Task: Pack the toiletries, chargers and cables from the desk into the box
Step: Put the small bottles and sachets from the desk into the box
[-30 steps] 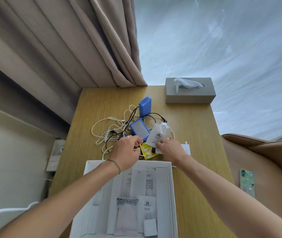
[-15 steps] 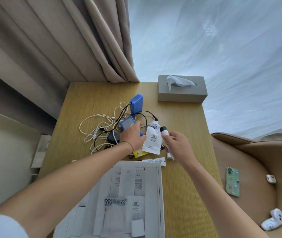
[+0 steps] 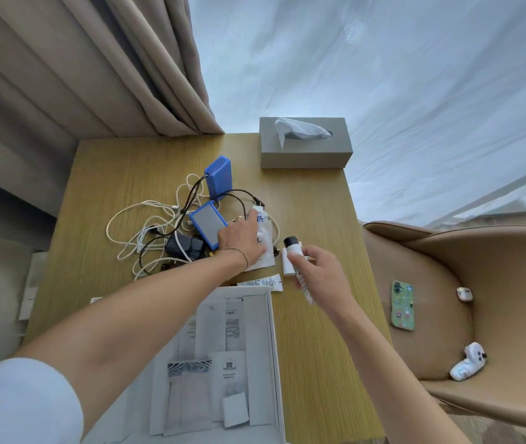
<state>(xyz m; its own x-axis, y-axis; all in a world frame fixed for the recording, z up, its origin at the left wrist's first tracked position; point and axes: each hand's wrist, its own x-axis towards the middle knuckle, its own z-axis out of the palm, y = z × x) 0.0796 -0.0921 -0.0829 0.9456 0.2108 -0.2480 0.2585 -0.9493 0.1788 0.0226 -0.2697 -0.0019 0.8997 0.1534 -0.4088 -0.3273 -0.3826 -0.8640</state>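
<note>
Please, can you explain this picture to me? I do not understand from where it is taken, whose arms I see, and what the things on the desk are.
There is no machine here. A camera worn on a person's head looks down at their two bare arms. The right hand holds a white tube with a black cap. The left hand rests on a white pouch. On the wooden desk lie tangled white and black cables, two blue chargers, a black plug and a grey tissue box. Near the person stands the open white box, already holding some packets. A phone lies on the chair.
</note>
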